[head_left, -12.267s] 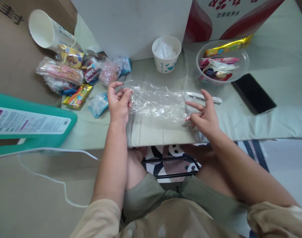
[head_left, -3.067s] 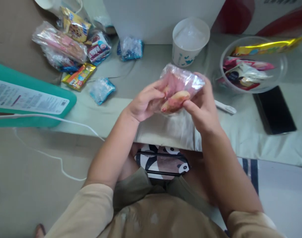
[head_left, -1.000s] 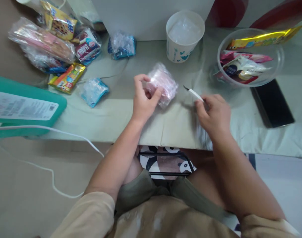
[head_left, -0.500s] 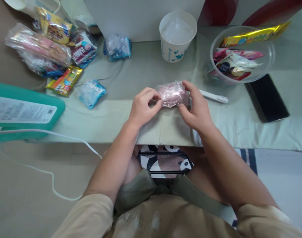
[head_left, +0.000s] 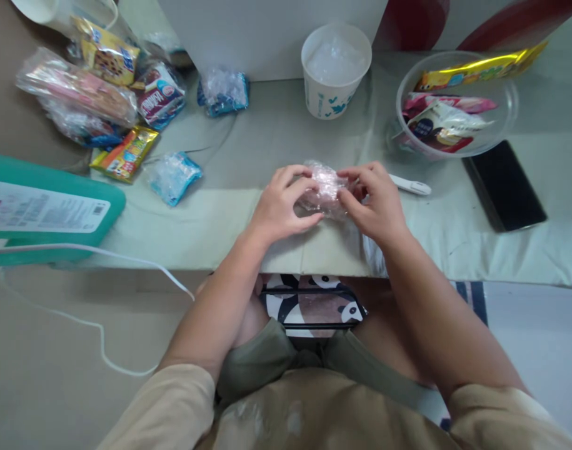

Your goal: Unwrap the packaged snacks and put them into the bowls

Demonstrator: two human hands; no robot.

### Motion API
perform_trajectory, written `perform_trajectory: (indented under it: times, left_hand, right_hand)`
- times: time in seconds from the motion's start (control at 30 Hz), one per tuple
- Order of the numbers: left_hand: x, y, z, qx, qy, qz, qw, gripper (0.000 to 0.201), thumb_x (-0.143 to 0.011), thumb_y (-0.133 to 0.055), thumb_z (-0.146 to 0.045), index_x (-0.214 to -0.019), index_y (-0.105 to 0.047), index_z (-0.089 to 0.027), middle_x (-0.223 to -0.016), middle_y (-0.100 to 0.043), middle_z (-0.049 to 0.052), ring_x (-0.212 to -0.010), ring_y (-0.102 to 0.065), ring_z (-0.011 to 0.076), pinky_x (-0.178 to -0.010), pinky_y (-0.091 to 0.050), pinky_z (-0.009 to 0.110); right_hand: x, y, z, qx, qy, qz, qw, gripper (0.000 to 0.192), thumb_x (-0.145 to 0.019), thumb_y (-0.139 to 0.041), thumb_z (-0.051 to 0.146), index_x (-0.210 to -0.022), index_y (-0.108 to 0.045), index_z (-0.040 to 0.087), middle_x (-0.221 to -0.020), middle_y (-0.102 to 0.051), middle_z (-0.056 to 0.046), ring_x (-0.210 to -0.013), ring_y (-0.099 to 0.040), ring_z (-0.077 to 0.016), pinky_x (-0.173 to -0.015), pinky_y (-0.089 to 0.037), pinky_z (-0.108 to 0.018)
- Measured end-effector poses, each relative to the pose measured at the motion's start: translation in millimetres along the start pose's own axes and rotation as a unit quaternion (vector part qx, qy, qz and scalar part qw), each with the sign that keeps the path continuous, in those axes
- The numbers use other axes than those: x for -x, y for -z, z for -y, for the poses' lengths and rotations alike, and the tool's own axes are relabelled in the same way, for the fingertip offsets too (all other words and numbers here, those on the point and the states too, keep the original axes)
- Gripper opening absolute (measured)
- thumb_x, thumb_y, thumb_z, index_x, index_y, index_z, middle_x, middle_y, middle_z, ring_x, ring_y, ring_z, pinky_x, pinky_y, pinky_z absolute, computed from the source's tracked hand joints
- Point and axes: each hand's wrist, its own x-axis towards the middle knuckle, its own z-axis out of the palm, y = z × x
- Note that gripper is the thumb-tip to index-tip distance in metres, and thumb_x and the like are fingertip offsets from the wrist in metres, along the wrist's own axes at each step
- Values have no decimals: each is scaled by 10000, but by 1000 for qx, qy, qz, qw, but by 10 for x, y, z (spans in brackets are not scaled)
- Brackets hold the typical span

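A pinkish packet in crinkled clear plastic wrap [head_left: 326, 187] is between my two hands, near the front edge of the cloth-covered surface. My left hand [head_left: 286, 200] curves around its left side, fingers on top and thumb along the near edge. From the right, my right hand [head_left: 377, 200] pinches the wrap with thumb and fingers. Just beyond my right fingers lies a white flat-handled tool [head_left: 410, 185], its left end hidden behind the hand. What exactly the wrap holds cannot be made out.
A paper cup [head_left: 335, 75] with crumpled clear plastic stands behind. At right are a clear round tub [head_left: 508, 119] of snack packets and a black phone [head_left: 506, 187]. Wrapped snacks [head_left: 126, 156], a blue packet [head_left: 175, 178], a green container [head_left: 93, 181] and a white cable [head_left: 126, 256] occupy the left.
The wrapped packet has turned and shifted slightly toward me. My left fingers have moved from a pinch at its edge to over its top; my right fingers have closed in on the wrap.
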Motion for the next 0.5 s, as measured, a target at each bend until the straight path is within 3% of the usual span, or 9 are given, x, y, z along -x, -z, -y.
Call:
perform_trajectory:
  times: [0.1, 0.2, 0.27, 0.37, 0.43, 0.5]
  left_hand:
    - [-5, 0, -24, 41, 3, -4, 999, 87, -895, -672, -246, -972, -699, -216, -1261, -714, 94, -1201, -664, 243, -1050, -533, 422]
    - [-30, -22, -23, 120, 63, -54, 989, 105, -946, -609, -287, -890, -666, -219, -1106, -766, 68, -1062, -718, 203, -973, -571, 380]
    - [-45, -61, 36, 163, 135, -106, 972, 136, -973, -584, -348, -921, -637, -234, -1001, -768, 50, -958, -734, 184, -868, -595, 344]
    - [-49, -128, 252, 205, 224, -159, 939, 182, -1009, -546, -442, -1066, -589, -275, -871, -728, 21, -804, -728, 163, -697, -581, 295]
    - [-36, -146, 441, 209, 249, -172, 930, 260, -998, -564, -501, -1165, -551, -302, -839, -699, 10, -729, -711, 162, -638, -561, 294]
    - [-15, -131, 607, 194, 249, -173, 933, 352, -971, -596, -550, -1229, -522, -321, -864, -685, 13, -705, -700, 168, -630, -557, 309]
  right_hand:
    - [-9, 5, 10, -12, -32, -12, 999, 140, -851, -593, 276, -921, -698, 215, -800, -623, -15, -656, -529, -142, -687, -506, -319]
    - [0, 9, -16, -12, -43, -2, 999, 271, -856, -568, 277, -1088, -694, 213, -802, -619, -17, -698, -555, -165, -701, -512, -329]
    - [8, 9, -34, 8, -37, 1, 999, 418, -841, -569, 285, -1241, -664, 211, -964, -657, -68, -768, -584, -190, -724, -528, -357]
    - [2, 2, -30, 41, -17, 26, 999, 592, -816, -582, 294, -1405, -581, 234, -1201, -653, -123, -838, -600, -214, -752, -543, -387]
    - [-13, -4, -4, 45, -10, 48, 998, 604, -810, -560, 256, -1413, -580, 244, -1148, -672, -104, -811, -595, -209, -763, -541, -390]
    - [-27, -1, 23, 40, -16, 52, 998, 528, -799, -523, 199, -1307, -657, 245, -996, -673, -68, -766, -584, -199, -764, -533, -384]
